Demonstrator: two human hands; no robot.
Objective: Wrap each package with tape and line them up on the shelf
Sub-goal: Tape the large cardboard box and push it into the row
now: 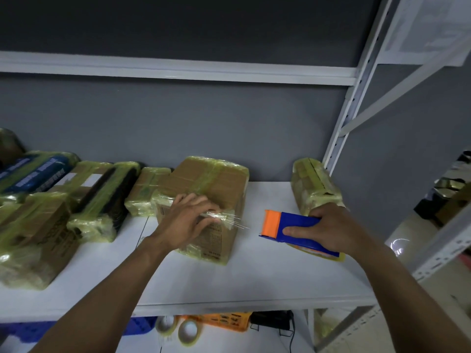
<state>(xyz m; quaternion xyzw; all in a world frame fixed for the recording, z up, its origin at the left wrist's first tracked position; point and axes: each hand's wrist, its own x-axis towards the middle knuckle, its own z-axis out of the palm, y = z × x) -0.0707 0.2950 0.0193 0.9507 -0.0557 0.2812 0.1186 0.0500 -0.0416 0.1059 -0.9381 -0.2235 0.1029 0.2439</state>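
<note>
A brown cardboard box [211, 184], partly wrapped in yellowish tape, stands in the middle of the white shelf [254, 276]. My left hand [190, 220] lies flat on its front top edge, pressing down a loose tape end. My right hand [334, 228] grips a blue and orange tape dispenser [293, 226] just right of the box, a little above the shelf. Thin strands of tape trail from the box toward the dispenser. A small taped package [314, 186] stands at the back right, behind the dispenser.
Several taped packages [84, 200] lie in a row on the left of the shelf. A white upright post [351, 98] bounds the right side. Below the shelf lie tape rolls [188, 329], an orange crate [226, 321] and a blue crate [139, 324].
</note>
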